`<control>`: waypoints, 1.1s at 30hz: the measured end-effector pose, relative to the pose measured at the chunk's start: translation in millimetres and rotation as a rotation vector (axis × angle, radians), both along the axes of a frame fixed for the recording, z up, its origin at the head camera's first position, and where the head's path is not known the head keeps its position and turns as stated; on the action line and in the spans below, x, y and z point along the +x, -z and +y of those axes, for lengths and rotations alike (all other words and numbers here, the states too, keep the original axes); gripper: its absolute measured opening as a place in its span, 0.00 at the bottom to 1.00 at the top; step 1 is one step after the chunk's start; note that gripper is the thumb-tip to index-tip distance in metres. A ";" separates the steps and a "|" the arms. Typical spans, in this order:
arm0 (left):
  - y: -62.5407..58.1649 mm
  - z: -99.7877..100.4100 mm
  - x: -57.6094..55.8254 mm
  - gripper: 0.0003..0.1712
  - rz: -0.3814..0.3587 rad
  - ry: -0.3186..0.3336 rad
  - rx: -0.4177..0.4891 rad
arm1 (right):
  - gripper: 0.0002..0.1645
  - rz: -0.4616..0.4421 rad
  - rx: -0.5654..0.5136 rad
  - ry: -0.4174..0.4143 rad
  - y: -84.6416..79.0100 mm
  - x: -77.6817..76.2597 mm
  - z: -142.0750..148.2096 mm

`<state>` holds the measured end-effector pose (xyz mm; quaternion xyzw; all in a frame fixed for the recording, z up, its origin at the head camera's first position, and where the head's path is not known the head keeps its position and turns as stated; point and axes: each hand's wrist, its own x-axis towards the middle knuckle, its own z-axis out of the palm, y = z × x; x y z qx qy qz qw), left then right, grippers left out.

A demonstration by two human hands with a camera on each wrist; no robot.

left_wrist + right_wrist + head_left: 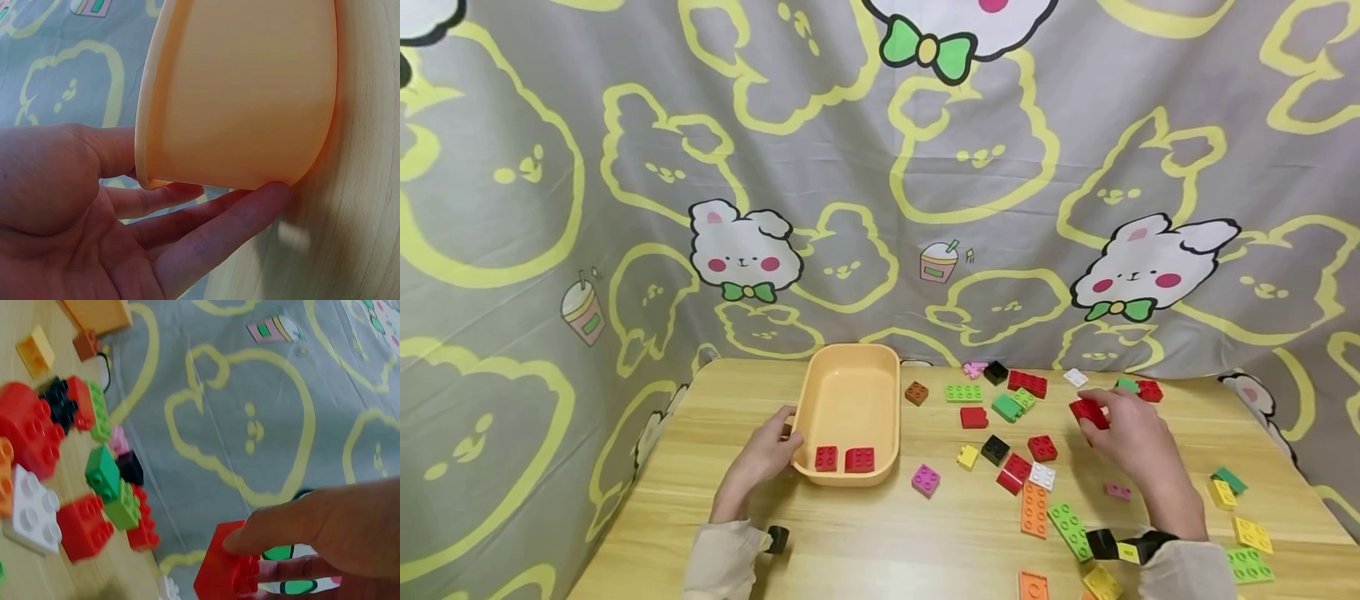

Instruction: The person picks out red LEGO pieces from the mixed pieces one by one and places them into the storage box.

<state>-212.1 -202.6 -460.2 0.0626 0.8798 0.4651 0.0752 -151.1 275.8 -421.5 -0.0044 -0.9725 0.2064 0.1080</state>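
The left hand (767, 446) gripped the near-left edge of a yellow-orange tray (847, 404), its thumb hooked over the rim and its fingers against the outer wall. The tray sat on the left part of the desk (865, 542), its far end close to the patterned curtain (842, 158). Inside, two red bricks (860, 460) lay side by side near the front wall with a narrow gap between them; beyond them the tray's bottom showed right up to the far end. The right hand (1138, 442) pinched a red block (1088, 413) above the desk's right half. Loose bricks crowded below and around it. A brown brick (916, 392) lay just beside the tray's right rim, a magenta brick (926, 480) nearer the front. Plain wood stretched from the tray's front edge toward the person.
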 end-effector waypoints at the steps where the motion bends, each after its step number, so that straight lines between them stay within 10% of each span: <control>1: 0.2 0.1 0.2 0.25 0.001 0.000 0.001 | 0.27 0.021 0.002 -0.004 -0.5 -0.1 -4.2; 33: 0.4 0.0 -0.8 0.25 -0.018 -0.002 0.012 | 0.24 0.140 0.062 -0.391 -12.1 -34.9 -151.6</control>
